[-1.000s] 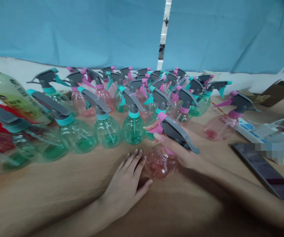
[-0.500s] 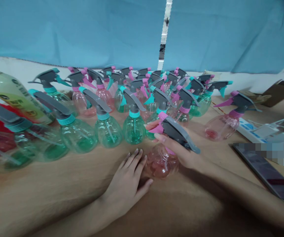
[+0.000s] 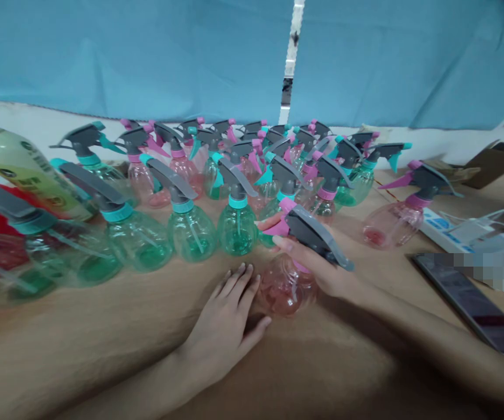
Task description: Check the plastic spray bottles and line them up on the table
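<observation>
My right hand [image 3: 317, 265] is closed around the neck of a pink spray bottle [image 3: 287, 289] with a grey and pink trigger head. Its fingers reach forward by the pink trigger. The bottle is clear pink and stands close to upright on the wooden table [image 3: 156, 344]. Flat on the tabletop, just left of that bottle, lies my left hand [image 3: 228, 324], fingers stretched out and holding nothing. Beyond my hands is a green spray bottle [image 3: 237, 230] with a turquoise collar, and left of it another green spray bottle [image 3: 191, 233].
Several more green and pink spray bottles crowd the back. A lone pink spray bottle [image 3: 394, 221] stands at right, near a white power strip [image 3: 442, 227] and a dark phone [image 3: 466, 303]. A large labelled bottle [image 3: 24, 166] is at far left. Blue cloth [image 3: 147, 58] hangs behind.
Almost nothing differs. The view has shifted very slightly; both hands and the held spray bottle keep their places.
</observation>
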Motion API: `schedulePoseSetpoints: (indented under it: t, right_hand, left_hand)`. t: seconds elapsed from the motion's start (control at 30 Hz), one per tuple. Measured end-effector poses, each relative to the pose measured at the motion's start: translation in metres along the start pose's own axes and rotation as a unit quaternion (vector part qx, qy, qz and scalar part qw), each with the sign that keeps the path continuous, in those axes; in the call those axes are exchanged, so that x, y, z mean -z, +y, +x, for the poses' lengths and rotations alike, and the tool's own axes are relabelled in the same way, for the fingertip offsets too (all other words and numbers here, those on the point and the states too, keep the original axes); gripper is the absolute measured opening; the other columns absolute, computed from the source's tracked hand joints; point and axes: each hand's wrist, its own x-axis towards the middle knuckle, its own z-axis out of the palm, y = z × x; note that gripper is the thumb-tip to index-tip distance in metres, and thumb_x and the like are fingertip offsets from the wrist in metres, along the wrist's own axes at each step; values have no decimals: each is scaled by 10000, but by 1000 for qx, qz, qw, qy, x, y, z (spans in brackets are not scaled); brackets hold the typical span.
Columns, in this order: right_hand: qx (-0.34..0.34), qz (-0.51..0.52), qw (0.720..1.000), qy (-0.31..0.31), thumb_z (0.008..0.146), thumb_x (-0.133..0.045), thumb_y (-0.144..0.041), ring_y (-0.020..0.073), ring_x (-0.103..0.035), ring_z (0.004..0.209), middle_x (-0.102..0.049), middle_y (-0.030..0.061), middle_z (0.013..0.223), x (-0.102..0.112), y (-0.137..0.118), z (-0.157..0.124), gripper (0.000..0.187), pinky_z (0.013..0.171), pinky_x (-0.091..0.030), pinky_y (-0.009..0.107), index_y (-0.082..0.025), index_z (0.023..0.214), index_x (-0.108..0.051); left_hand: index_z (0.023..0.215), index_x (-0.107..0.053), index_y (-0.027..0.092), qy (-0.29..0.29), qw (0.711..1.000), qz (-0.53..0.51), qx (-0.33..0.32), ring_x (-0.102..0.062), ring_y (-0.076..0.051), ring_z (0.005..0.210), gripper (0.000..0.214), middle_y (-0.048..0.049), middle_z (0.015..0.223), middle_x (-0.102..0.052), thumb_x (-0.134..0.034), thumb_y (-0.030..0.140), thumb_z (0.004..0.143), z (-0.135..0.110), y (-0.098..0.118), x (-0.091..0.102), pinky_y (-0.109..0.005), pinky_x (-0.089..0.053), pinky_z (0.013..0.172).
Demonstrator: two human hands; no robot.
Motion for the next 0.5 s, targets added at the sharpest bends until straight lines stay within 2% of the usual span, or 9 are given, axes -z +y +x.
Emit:
schedulePoseSetpoints:
  t: [0.23,0.4,0.5]
  right_hand:
    - [-1,-14,1000,-4,862,-597,-270,176,-618,923,-650,26,970,1,0,0,119,825,-508,325,-230,973,-585]
    - [-13,-46,999,-11,887,-560,-317,147,-571,705,-602,-4,816,3,2,-2,109,704,-497,307,-243,965,-577]
    - [-8,-59,998,-15,890,-556,-364,141,-524,641,-550,-19,713,6,4,1,119,677,-481,307,-248,898,-584]
  left_hand:
    - [1293,-497,48,8,1000,-15,-1,-414,-333,1307,531,-208,1405,-458,-505,426,920,1,-1,0,-517,-377,1035]
    - [1317,-472,53,18,1000,-19,0,-409,-322,1312,547,-199,1407,-459,-490,435,927,0,-2,-2,-504,-375,1041]
    - [1340,-451,54,21,1000,-17,1,-395,-316,1323,564,-192,1417,-451,-464,450,938,-1,-2,-3,-500,-369,1047]
